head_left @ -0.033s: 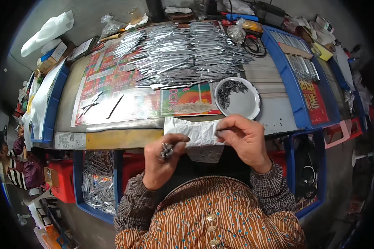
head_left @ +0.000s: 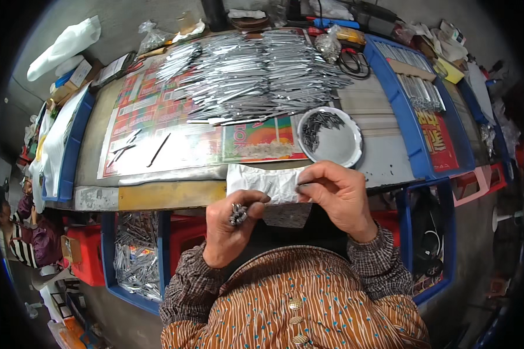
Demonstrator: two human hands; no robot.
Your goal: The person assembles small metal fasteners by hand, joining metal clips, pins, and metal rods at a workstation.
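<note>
My left hand (head_left: 230, 227) is closed around a bundle of thin metal rods (head_left: 238, 214), whose ends show beside the thumb. A white cloth or paper (head_left: 256, 176) hangs over the table's front edge, behind and between my hands. My right hand (head_left: 340, 200) is pinched at the cloth's right end; its thumb and forefinger meet, and what lies between them is too small to make out. Just beyond the right hand stands a round white dish (head_left: 343, 145) with small dark metal pieces (head_left: 317, 129) along its left side.
Heaps of silvery strips (head_left: 233, 75) cover the table's far middle. Several dark strips (head_left: 159, 149) lie left on the printed sheet (head_left: 198, 139). Blue trays (head_left: 410, 139) flank the table; a blue bin of metal strips (head_left: 137, 256) stands below. Someone sits at far left (head_left: 38, 232).
My left hand has shifted slightly right and turned, so the rod ends show more fully. My right hand keeps its pinch. The whole view has drifted a little.
</note>
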